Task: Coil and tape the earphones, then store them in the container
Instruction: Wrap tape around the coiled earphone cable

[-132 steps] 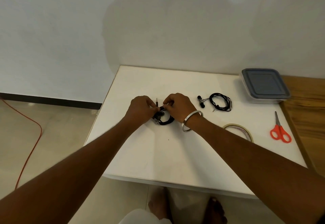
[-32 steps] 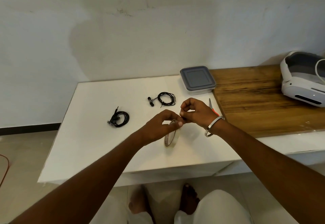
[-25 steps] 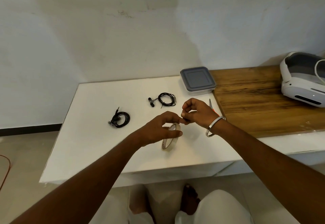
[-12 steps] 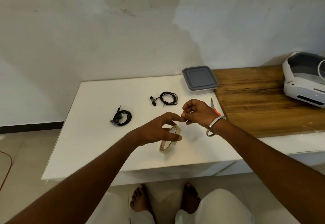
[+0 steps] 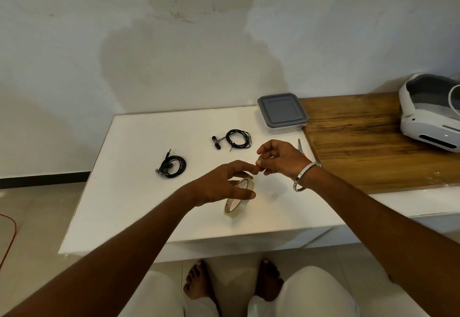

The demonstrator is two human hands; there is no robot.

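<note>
My left hand (image 5: 221,184) holds a roll of clear tape (image 5: 236,204) upright above the white table (image 5: 129,192). My right hand (image 5: 281,158) pinches the tape's free end just beyond the left fingertips. Two coiled black earphones lie further back: one (image 5: 171,166) at centre left, the other (image 5: 234,140) near the container. The container (image 5: 282,112), clear with a grey lid on it, stands at the table's far right corner.
Scissors (image 5: 301,146) with red handles lie behind my right hand, mostly hidden. A wooden counter (image 5: 368,142) adjoins the table on the right, with a white headset (image 5: 430,117) on it. My knees and bare feet are below the table's front edge.
Five seconds ago both hands worked on an earphone coil; that coil now lies on the table. Over the last second my left hand lowered the roll slightly while my right kept pinching the tape end.
</note>
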